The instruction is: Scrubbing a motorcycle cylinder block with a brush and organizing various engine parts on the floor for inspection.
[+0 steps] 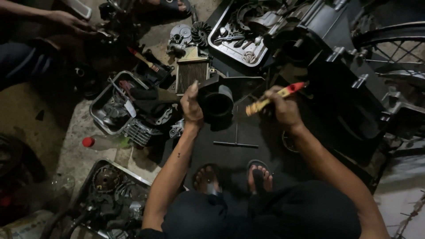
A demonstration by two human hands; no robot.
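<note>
Cleaning step: left hand [191, 106] grips black duct [218, 102], right hand [285, 108] grips red-handled brush [274, 98]; next needs bristles inside duct.

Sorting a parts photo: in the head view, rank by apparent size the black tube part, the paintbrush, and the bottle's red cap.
1. black tube part, in the left hand
2. paintbrush, in the right hand, thinner though similarly long
3. red cap, clearly smallest

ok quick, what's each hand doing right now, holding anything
Left hand: closed on the rim of a black cylindrical engine part.
Right hand: closed around a red-handled brush.
</note>
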